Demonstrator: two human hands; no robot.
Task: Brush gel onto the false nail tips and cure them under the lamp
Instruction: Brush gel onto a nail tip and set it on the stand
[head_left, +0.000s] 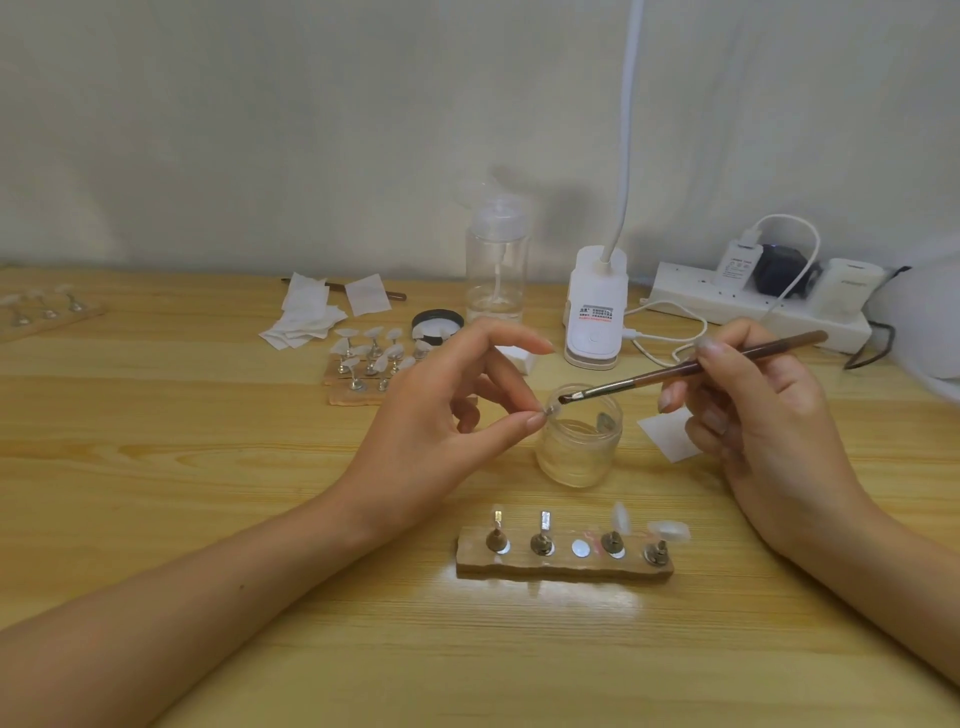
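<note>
My left hand (447, 410) pinches a small metal stand with a clear nail tip (550, 411) between thumb and forefinger, over the open glass gel jar (579, 441). My right hand (753, 400) grips a brown brush (691, 366); its bristles touch the held tip. In front of me a wooden holder (563, 564) carries several metal stands, two at the right with nail tips (621, 517); one magnet spot in its middle is bare. The white gooseneck curing lamp (595, 312) stands behind the jar.
More nail tips on stands (371, 358) sit on a second wooden holder behind my left hand, with white wipes (306, 317), a black jar lid (437, 322) and a clear pump bottle (496, 265). A power strip (748, 301) with plugs lies back right. Another wipe (667, 434) lies by my right hand.
</note>
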